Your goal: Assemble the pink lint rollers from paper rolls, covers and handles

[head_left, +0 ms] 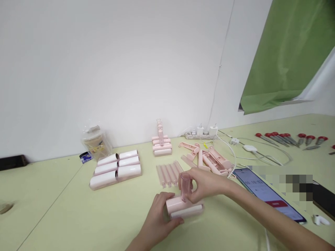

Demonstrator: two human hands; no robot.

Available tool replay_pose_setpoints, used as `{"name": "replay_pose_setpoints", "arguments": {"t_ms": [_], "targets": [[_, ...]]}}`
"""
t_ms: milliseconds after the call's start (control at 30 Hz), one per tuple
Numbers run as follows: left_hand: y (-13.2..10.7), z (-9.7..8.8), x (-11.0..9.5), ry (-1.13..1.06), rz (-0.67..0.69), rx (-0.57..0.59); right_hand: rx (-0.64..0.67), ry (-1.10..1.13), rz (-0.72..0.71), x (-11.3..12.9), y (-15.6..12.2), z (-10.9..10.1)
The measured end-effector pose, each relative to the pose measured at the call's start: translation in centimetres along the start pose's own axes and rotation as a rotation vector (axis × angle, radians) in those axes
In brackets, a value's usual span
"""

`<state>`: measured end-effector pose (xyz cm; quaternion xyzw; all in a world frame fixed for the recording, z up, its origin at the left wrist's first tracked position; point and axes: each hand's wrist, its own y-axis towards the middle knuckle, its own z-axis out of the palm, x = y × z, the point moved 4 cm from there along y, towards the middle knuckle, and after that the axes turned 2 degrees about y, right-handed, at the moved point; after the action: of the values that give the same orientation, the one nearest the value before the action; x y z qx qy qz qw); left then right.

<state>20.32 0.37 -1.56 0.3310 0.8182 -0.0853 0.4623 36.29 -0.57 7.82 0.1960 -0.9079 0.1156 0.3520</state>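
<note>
A pink lint roller (183, 209) with a white sticky roll is held above the table between both hands. Fingers of my left hand (159, 216) are wrapped round the left end of its pink head. My right hand (200, 183) grips the clear pink tubular handle (185, 184), which stands up from the head. Just behind the hands lie several clear pink handle tubes (167, 174) side by side. Beyond my right wrist is a loose pile of pink plastic casings (217, 158).
White rolls (128, 170) lie in rows on the left. Similar lint rollers (162, 146) are lined up near the wall. A bagged cup (95, 141), a power strip (200, 135), cables, a phone (269, 195), a white earbud (321, 220) and red-ended tools (285, 137) are also on the table.
</note>
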Motion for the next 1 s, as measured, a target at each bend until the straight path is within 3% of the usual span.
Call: {"name": "replay_pose_setpoints", "arguments": {"t_ms": [267, 367, 533, 733, 1000], "targets": [[-0.1, 0.0, -0.2, 0.003, -0.024, -0.025, -0.225, -0.010, -0.103, 0.1, -1.7, 1.9], [0.0, -0.1, -0.3, 0.002, -0.009, -0.023, -0.255, 0.051, -0.055, -0.5, -2.1, 1.9], [0.0, -0.2, -0.2, 0.000, 0.012, -0.017, -0.168, 0.067, 0.026, -0.8, -1.6, 1.5], [-0.1, -0.2, -0.1, -0.017, 0.008, 0.001, -0.092, -0.024, -0.102, 0.7, -1.1, 1.0], [0.0, -0.3, 0.2, -0.038, -0.026, 0.027, 0.074, 0.246, -0.068, -0.4, -0.8, 0.6]]}}
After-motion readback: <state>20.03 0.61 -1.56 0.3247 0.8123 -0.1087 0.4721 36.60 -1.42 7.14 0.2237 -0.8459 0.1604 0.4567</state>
